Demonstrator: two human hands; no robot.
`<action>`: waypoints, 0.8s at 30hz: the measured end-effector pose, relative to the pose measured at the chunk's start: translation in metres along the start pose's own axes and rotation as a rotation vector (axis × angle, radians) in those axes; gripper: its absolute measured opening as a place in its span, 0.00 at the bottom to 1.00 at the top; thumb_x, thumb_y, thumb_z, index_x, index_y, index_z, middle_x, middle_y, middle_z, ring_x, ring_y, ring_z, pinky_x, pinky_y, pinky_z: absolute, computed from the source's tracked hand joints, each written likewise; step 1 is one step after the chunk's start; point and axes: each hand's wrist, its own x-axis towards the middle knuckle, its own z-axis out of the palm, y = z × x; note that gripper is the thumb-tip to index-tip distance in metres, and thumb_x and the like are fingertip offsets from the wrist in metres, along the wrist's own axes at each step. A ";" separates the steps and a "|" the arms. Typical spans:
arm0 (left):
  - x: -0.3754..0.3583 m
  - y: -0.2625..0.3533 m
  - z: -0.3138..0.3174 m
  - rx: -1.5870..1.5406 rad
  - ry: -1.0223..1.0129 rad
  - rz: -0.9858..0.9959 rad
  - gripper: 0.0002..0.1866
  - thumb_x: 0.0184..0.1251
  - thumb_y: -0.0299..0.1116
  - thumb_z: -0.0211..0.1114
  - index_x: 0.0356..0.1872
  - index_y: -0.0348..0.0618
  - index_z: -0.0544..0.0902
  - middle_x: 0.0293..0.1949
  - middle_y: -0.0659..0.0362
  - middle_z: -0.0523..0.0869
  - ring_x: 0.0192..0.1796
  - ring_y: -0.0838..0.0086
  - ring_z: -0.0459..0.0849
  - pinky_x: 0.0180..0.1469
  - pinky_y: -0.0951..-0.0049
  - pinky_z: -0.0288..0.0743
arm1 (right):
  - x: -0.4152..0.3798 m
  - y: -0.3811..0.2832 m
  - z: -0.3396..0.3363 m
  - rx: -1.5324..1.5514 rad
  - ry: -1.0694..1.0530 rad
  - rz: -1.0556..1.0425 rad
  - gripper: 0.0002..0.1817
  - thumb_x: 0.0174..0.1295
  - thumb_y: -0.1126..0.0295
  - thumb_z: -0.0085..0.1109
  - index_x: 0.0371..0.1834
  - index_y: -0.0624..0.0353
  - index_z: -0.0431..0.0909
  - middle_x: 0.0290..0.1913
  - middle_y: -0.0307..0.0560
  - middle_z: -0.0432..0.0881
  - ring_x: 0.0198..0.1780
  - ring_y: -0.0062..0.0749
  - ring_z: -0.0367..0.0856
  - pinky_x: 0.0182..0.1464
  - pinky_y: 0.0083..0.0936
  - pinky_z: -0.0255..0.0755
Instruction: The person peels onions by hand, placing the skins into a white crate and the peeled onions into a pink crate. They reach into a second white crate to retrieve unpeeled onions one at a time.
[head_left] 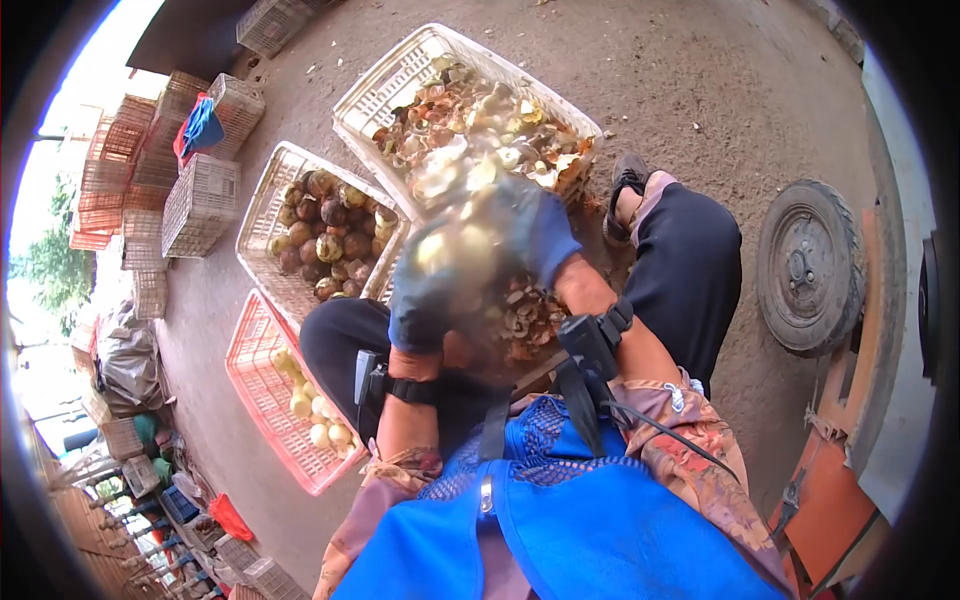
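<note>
My left hand (425, 290) and my right hand (535, 225), both in dark blue gloves, are close together in front of my knees. Pale round shapes show between them, smeared by motion, and the fingers are blurred. Beyond the hands, a white crate (365, 105) holds peelings (480, 130). A second white crate (250, 225) to the left holds brown and purplish round produce (325, 225). Nearer on the left, a pink crate (265, 400) holds pale peeled pieces (320, 410). More peelings (530, 320) lie below my hands.
Stacked crates (130, 150) stand at the far left, with a blue and red cloth (200, 130) on them. A wheel (810, 267) rests at the right beside an orange board (830, 510). Grey sheeting (130, 365) lies at the left.
</note>
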 end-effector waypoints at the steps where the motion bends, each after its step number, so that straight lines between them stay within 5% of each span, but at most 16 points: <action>1: 0.001 -0.010 -0.004 0.465 -0.012 0.266 0.28 0.58 0.34 0.68 0.60 0.34 0.75 0.49 0.52 0.84 0.48 0.66 0.85 0.52 0.67 0.83 | 0.014 0.024 0.001 0.025 0.010 0.216 0.18 0.63 0.60 0.55 0.49 0.60 0.81 0.44 0.65 0.84 0.46 0.57 0.84 0.50 0.39 0.77; 2: 0.006 0.004 0.001 0.786 0.028 0.543 0.36 0.55 0.48 0.73 0.60 0.35 0.75 0.47 0.51 0.84 0.45 0.67 0.86 0.47 0.67 0.83 | 0.020 0.027 -0.002 0.049 0.020 0.433 0.20 0.64 0.59 0.54 0.52 0.61 0.79 0.46 0.65 0.84 0.47 0.57 0.84 0.51 0.39 0.77; 3: -0.002 -0.001 -0.001 0.787 0.028 0.541 0.36 0.55 0.48 0.73 0.60 0.35 0.75 0.47 0.51 0.84 0.45 0.67 0.86 0.47 0.67 0.83 | 0.016 0.031 -0.005 0.049 0.019 0.434 0.20 0.64 0.59 0.54 0.52 0.61 0.79 0.46 0.65 0.84 0.47 0.57 0.84 0.51 0.39 0.77; 5: -0.019 -0.008 -0.009 1.550 -0.148 0.103 0.38 0.58 0.53 0.72 0.62 0.36 0.73 0.50 0.50 0.82 0.47 0.67 0.84 0.45 0.69 0.80 | 0.003 0.004 -0.016 -0.261 0.089 0.302 0.21 0.70 0.62 0.50 0.62 0.57 0.76 0.45 0.49 0.86 0.36 0.27 0.82 0.39 0.25 0.77; 6: -0.018 -0.006 -0.009 1.550 -0.141 0.100 0.38 0.58 0.53 0.72 0.62 0.36 0.73 0.50 0.50 0.82 0.47 0.67 0.84 0.45 0.69 0.80 | -0.004 0.028 -0.017 -0.419 -0.055 0.011 0.22 0.69 0.67 0.52 0.65 0.60 0.75 0.50 0.45 0.85 0.41 0.19 0.81 0.42 0.21 0.77; 7: -0.015 0.009 -0.002 1.536 -0.126 0.083 0.33 0.61 0.49 0.70 0.60 0.36 0.75 0.48 0.51 0.83 0.45 0.67 0.84 0.44 0.69 0.79 | -0.006 0.024 -0.014 -0.421 -0.059 0.005 0.22 0.69 0.67 0.52 0.65 0.60 0.75 0.50 0.45 0.85 0.41 0.19 0.81 0.42 0.21 0.77; 9: -0.007 0.006 -0.003 1.521 -0.111 0.065 0.28 0.64 0.45 0.69 0.58 0.37 0.77 0.46 0.51 0.84 0.42 0.66 0.84 0.43 0.69 0.78 | -0.016 0.015 -0.002 -0.127 -0.047 -0.044 0.21 0.64 0.65 0.54 0.60 0.55 0.76 0.55 0.58 0.81 0.44 0.48 0.86 0.48 0.34 0.81; 11: -0.001 -0.034 -0.011 0.992 0.035 0.351 0.23 0.66 0.37 0.67 0.59 0.37 0.77 0.44 0.54 0.85 0.38 0.67 0.84 0.42 0.70 0.79 | -0.031 -0.013 0.002 0.100 -0.037 -0.096 0.17 0.63 0.67 0.55 0.54 0.56 0.80 0.48 0.55 0.84 0.40 0.48 0.86 0.45 0.35 0.80; 18: -0.003 0.002 -0.006 1.106 -0.259 0.300 0.31 0.65 0.32 0.66 0.69 0.44 0.67 0.53 0.60 0.83 0.53 0.71 0.82 0.53 0.71 0.79 | -0.032 -0.026 0.000 0.163 -0.033 -0.152 0.11 0.62 0.69 0.55 0.44 0.58 0.84 0.37 0.55 0.85 0.37 0.47 0.84 0.42 0.35 0.78; 20: -0.003 -0.022 -0.013 -0.164 -0.113 -0.188 0.30 0.65 0.29 0.66 0.68 0.42 0.68 0.51 0.59 0.84 0.52 0.69 0.83 0.54 0.72 0.80 | -0.027 -0.018 0.003 0.213 -0.024 -0.178 0.10 0.62 0.69 0.55 0.43 0.58 0.84 0.37 0.56 0.85 0.37 0.47 0.84 0.42 0.35 0.78; 21: -0.004 -0.024 -0.014 -0.163 -0.113 -0.188 0.30 0.65 0.29 0.66 0.68 0.42 0.68 0.51 0.59 0.84 0.52 0.69 0.83 0.54 0.72 0.80 | -0.025 -0.015 0.007 0.209 0.051 -0.362 0.09 0.63 0.70 0.55 0.41 0.59 0.83 0.35 0.55 0.85 0.36 0.47 0.84 0.40 0.36 0.78; 23: 0.001 -0.005 -0.012 1.142 -0.139 0.607 0.29 0.63 0.24 0.64 0.66 0.37 0.68 0.51 0.55 0.83 0.48 0.70 0.85 0.50 0.74 0.82 | -0.022 -0.014 0.006 0.206 0.122 -0.555 0.08 0.64 0.71 0.54 0.38 0.60 0.82 0.34 0.54 0.84 0.35 0.46 0.84 0.39 0.37 0.77; 24: 0.002 -0.001 -0.008 1.142 -0.136 0.610 0.29 0.63 0.24 0.64 0.66 0.37 0.68 0.51 0.55 0.83 0.48 0.70 0.85 0.50 0.74 0.82 | -0.025 -0.016 0.002 0.157 0.096 -0.373 0.06 0.64 0.72 0.54 0.35 0.61 0.80 0.32 0.52 0.83 0.34 0.46 0.83 0.37 0.37 0.77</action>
